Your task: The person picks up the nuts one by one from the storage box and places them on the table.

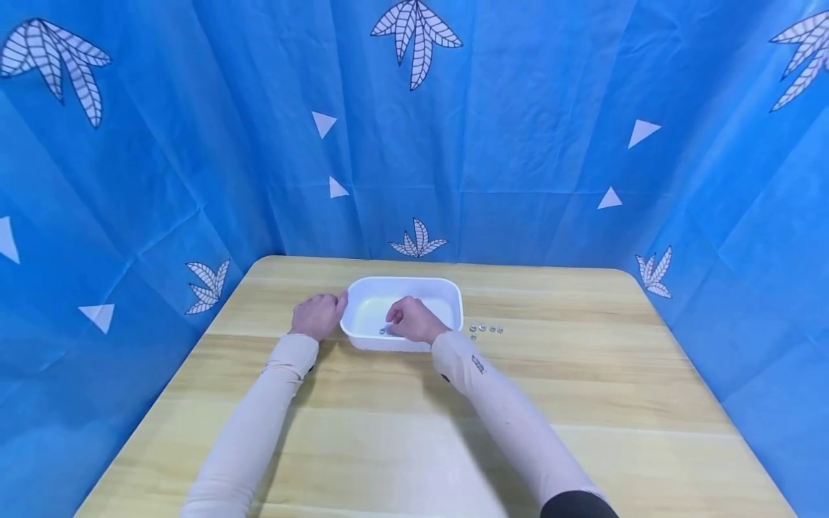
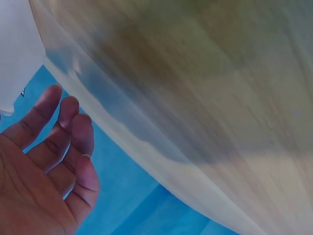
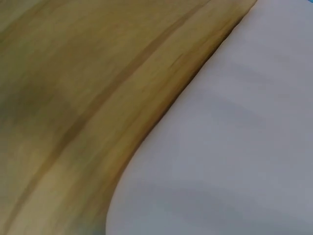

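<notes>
A white rectangular tub with rounded corners stands near the far side of the table. At its left end is my left hand, thumb side right at the rim. In the left wrist view its fingers are loosely bent beside the tub wall, with nothing in the palm. My right hand reaches over the near rim into the tub, fingers bent downward. A small silvery piece lies on the tub floor by those fingers. I cannot tell whether they pinch anything.
Several small silvery pieces lie on the wooden table just right of the tub. A blue curtain with white leaf prints encloses the table at the back and both sides. The tub's outer wall fills much of the right wrist view.
</notes>
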Tool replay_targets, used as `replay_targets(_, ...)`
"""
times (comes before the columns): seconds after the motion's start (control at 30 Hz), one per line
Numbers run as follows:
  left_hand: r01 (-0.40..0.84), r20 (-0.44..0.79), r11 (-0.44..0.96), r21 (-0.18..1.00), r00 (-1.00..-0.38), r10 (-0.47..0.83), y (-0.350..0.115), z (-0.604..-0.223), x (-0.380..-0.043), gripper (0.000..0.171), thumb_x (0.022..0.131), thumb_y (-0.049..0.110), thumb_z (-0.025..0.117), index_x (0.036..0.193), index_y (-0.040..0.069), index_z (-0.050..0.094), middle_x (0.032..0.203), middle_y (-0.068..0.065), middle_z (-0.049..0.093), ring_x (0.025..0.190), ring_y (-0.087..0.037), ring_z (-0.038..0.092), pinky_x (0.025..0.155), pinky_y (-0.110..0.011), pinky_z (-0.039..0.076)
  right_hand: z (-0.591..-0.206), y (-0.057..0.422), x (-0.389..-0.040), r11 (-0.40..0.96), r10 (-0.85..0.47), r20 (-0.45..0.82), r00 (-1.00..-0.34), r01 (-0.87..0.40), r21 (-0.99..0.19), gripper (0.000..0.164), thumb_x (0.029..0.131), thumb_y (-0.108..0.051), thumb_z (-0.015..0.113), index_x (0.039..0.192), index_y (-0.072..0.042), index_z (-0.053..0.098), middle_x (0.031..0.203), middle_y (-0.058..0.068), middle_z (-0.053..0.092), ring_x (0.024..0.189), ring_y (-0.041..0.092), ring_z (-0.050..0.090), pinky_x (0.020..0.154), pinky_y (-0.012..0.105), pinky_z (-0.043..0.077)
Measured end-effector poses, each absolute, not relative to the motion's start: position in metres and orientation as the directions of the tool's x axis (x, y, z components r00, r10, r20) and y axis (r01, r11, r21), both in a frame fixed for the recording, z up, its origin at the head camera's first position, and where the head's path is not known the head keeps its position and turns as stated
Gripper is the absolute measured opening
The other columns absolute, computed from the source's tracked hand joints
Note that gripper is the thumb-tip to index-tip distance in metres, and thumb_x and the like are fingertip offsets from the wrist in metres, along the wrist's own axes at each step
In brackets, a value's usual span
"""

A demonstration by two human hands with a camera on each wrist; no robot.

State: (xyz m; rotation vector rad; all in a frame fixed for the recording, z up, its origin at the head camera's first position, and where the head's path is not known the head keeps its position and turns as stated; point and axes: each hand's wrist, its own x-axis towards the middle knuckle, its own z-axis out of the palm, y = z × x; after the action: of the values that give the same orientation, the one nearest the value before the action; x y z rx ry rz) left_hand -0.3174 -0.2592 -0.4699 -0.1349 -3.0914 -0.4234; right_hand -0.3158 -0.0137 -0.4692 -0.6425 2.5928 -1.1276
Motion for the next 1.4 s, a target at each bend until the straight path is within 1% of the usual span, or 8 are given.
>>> replay_targets(0.2,0.074,0.033,0.961,0.265,-0.997,0.068,-0.259,-0.468,-0.315,0.074,0.110,0.051,0.018,0.119,0.000,0.071,0.119,-0.024,0.072,0.109,-0.044,0.069,0.087,-0.060,0.056,-0.473,-0.017,-0.320,0.593,-0.488,-0.064,-0.870,-0.277,-0.756,0.017,0.090,-0.012,0.080,0.104,-0.004,0.078,0.094,0.008,0.077,0.084,0.014,0.065,0.084,0.027,0.056)
replay_targets(0.33,0.087,0.030,0.961,0.262,-0.996,0.082,-0.257,-0.468,-0.315,0.073,0.110,0.050,0.019,0.118,-0.001,0.071,0.119,-0.025,0.072,0.109,-0.044,0.069,0.085,-0.059,0.056,-0.479,-0.017,-0.322,0.599,-0.485,-0.088,-0.870,-0.256,-0.759,0.015,0.088,-0.013,0.081,0.101,-0.005,0.080,0.091,0.005,0.078,0.081,0.012,0.063,0.080,0.025,0.053)
replay_targets(0.53,0.062,0.016,0.959,0.276,-0.998,0.059,-0.263,-0.473,-0.309,0.073,0.110,0.051,0.020,0.116,0.001,0.072,0.120,-0.023,0.072,0.110,-0.043,0.069,0.088,-0.059,0.055,-0.483,-0.022,-0.321,0.589,-0.526,-0.110,-0.843,-0.268,-0.763,0.016,0.087,-0.007,0.079,0.103,-0.007,0.080,0.091,0.006,0.078,0.079,0.011,0.064,0.077,0.024,0.052)
replay_targets(0.73,0.062,0.020,0.960,0.272,-0.998,0.059,-0.263,-0.471,-0.309,0.073,0.110,0.052,0.020,0.117,0.001,0.072,0.122,-0.024,0.072,0.110,-0.043,0.068,0.086,-0.060,0.055,-0.482,-0.024,-0.324,0.601,-0.571,-0.081,-0.817,-0.349,-0.719,0.012,0.088,-0.006,0.078,0.099,-0.009,0.082,0.095,0.005,0.080,0.085,0.011,0.065,0.086,0.026,0.053)
replay_targets(0.87,0.068,0.013,0.960,0.272,-0.998,0.066,-0.259,-0.468,-0.311,0.074,0.110,0.052,0.019,0.120,0.001,0.072,0.123,-0.023,0.071,0.112,-0.043,0.068,0.088,-0.061,0.055,-0.481,-0.021,-0.326,0.608,-0.579,-0.076,-0.811,-0.368,-0.704,0.009,0.089,-0.008,0.078,0.097,-0.008,0.082,0.096,0.005,0.081,0.090,0.013,0.066,0.091,0.030,0.054)
replay_targets(1.03,0.057,-0.013,0.963,0.262,-0.998,0.062,-0.256,-0.467,-0.313,0.077,0.110,0.054,0.016,0.126,0.001,0.069,0.129,-0.024,0.069,0.118,-0.044,0.066,0.092,-0.062,0.054,-0.481,-0.020,-0.328,0.611,-0.592,-0.079,-0.802,-0.383,-0.693,0.009,0.091,-0.009,0.077,0.098,-0.008,0.082,0.097,0.005,0.080,0.090,0.014,0.067,0.092,0.030,0.055)
replay_targets(1.17,0.048,-0.013,0.965,0.258,-0.998,0.053,-0.256,-0.468,-0.315,0.077,0.110,0.054,0.016,0.125,0.001,0.070,0.128,-0.024,0.070,0.117,-0.044,0.067,0.092,-0.062,0.054,-0.480,-0.021,-0.327,0.636,-0.586,-0.102,-0.804,-0.379,-0.672,0.008,0.091,-0.012,0.076,0.096,-0.009,0.081,0.094,0.003,0.080,0.088,0.012,0.070,0.090,0.029,0.057)
replay_targets(1.4,0.050,-0.001,0.963,0.266,-0.999,0.052,-0.256,-0.469,-0.314,0.076,0.109,0.054,0.018,0.122,0.001,0.071,0.125,-0.024,0.071,0.113,-0.044,0.068,0.090,-0.060,0.055,-0.474,-0.021,-0.325,0.754,-0.528,-0.156,-0.835,-0.377,-0.538,0.008,0.091,-0.019,0.074,0.095,-0.016,0.080,0.092,-0.005,0.076,0.087,0.012,0.067,0.094,0.033,0.056)
